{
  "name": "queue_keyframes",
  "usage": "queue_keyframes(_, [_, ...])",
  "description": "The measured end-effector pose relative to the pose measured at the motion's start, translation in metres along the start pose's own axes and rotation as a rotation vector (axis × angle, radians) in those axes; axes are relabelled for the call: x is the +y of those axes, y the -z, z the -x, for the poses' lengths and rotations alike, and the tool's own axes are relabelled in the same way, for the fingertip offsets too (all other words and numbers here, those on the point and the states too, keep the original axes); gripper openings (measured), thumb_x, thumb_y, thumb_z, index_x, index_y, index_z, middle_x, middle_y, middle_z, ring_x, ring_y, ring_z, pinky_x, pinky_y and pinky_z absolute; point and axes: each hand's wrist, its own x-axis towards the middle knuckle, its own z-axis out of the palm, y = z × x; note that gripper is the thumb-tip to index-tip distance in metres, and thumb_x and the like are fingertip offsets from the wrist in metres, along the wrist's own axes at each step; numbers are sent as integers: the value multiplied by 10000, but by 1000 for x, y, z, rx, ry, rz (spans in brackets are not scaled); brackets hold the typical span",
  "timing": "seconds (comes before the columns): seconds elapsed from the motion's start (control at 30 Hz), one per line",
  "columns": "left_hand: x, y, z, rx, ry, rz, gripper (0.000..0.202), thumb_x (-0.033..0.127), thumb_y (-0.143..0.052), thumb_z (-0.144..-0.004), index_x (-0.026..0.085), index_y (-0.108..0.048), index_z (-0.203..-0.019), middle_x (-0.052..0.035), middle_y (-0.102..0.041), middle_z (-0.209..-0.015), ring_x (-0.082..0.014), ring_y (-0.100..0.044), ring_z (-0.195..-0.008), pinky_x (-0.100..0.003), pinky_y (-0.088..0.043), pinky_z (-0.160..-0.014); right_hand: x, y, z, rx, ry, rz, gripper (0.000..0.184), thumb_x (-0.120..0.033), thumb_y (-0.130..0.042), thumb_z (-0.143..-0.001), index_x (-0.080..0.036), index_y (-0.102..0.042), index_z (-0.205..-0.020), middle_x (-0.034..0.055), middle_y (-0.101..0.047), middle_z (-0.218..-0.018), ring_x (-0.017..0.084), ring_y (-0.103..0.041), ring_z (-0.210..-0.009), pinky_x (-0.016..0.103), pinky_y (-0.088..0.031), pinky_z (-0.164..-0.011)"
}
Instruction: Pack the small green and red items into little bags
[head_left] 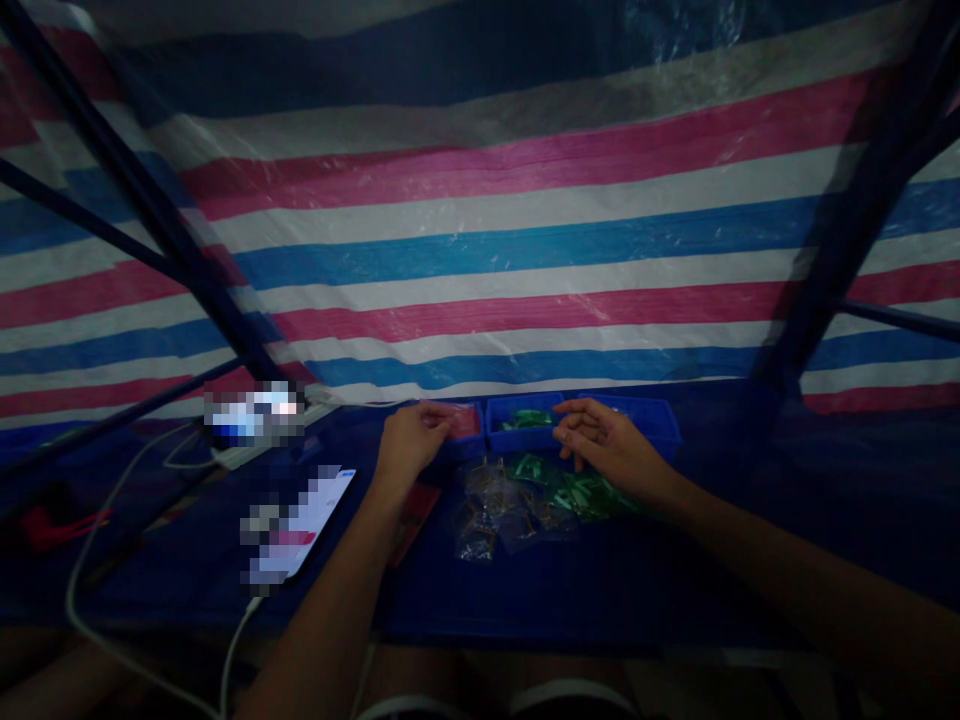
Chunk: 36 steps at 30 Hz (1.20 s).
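My left hand (414,437) reaches into the left blue bin (471,450), its fingertips pressed together against pinkish-red flat pieces (463,420). Whatever sits between those fingertips is hidden. My right hand (600,442) hovers where the middle bin (517,439) meets the right bin (664,425); its fingers are loosely bent and apart, with nothing visible in them. Green packets (529,419) lie in the middle bin. In front of the bins are clear plastic bags with small brownish contents (495,500) and a pile of shiny green packets (589,495), partly behind my right wrist.
Left of my forearm lies a phone (319,525) with a white cable (238,635). Further back are a power strip (277,440) and a bright blurred device (251,415). A reddish flat piece (416,520) lies beside my left forearm. A striped sheet (525,250) hangs behind, between dark frame posts (847,240).
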Motion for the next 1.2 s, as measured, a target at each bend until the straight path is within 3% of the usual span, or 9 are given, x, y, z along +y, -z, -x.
queue_keyframes(0.17, [-8,-4,0,-18,10,-106,288,480,-724,-819,306,-812,-1030,-61,-771,-1095,-292,-688,-1053,-386,-530,-917,1,0,0,-1,2,4,396,-441,-717,-891,-218,-587,-1191,17,-651,-896,147,-653,-680,276,-527,-541])
queue_keyframes(0.33, [-6,-2,9,153,-52,-181,331,527,-730,-818,300,-803,-1048,-99,-581,-1418,-392,-503,-1316,-549,-431,-1083,1,0,0,6,6,13,386,-427,-717,-893,-218,-590,-1191,24,-655,-917,153,-655,-703,272,-522,-536])
queue_keyframes(0.43, [2,-3,22,190,-184,-163,319,489,-604,-934,274,-783,-1088,-95,-614,-1352,-345,-527,-1280,-523,-413,-1112,0,0,1,5,1,25,371,-434,-710,-900,-221,-601,-1182,27,-665,-919,149,-649,-686,273,-522,-537])
queue_keyframes(0.57, [11,-11,43,70,-322,-121,362,445,-480,-1015,241,-759,-1119,-86,-686,-1199,-272,-605,-1145,-435,-452,-1069,-1,0,5,-9,45,151,292,-442,-681,-921,-225,-662,-1116,25,-683,-864,156,-643,-672,305,-544,-593])
queue_keyframes(0.73, [12,-19,52,47,-327,-176,365,473,-480,-1017,230,-719,-1146,-104,-679,-1240,-294,-590,-1181,-451,-436,-1061,-6,-3,13,-180,274,494,226,-391,-675,-934,-260,-719,-1113,52,-738,-934,215,-689,-805,392,-572,-756])
queue_keyframes(0.87, [14,-21,55,28,-318,-228,459,547,-468,-1006,187,-667,-1209,-147,-687,-1203,-329,-589,-1171,-477,-436,-1037,-7,-8,18,-394,382,574,361,-399,-715,-912,-285,-698,-1254,81,-733,-1193,277,-666,-1127,471,-512,-1017])
queue_keyframes(0.93, [15,-21,58,36,-314,-254,497,573,-462,-1000,168,-644,-1225,-166,-681,-1196,-347,-587,-1158,-487,-443,-1010,-5,-9,19,-454,410,587,433,-405,-721,-911,-280,-670,-1322,91,-712,-1268,284,-629,-1207,485,-476,-1079])
queue_keyframes(1.03, [16,-21,60,41,-309,-275,479,569,-465,-998,175,-632,-1213,-167,-677,-1190,-352,-592,-1130,-483,-452,-975,1,-9,17,-474,412,623,416,-381,-707,-925,-280,-670,-1327,93,-697,-1304,282,-610,-1241,496,-469,-1094])
queue_keyframes(1.2, [14,-24,59,59,-292,-242,404,534,-481,-1001,195,-634,-1159,-140,-686,-1153,-332,-602,-1122,-471,-450,-997,8,-7,13,-436,387,671,290,-240,-660,-942,-264,-712,-1226,84,-733,-1203,262,-647,-1160,470,-498,-1049])
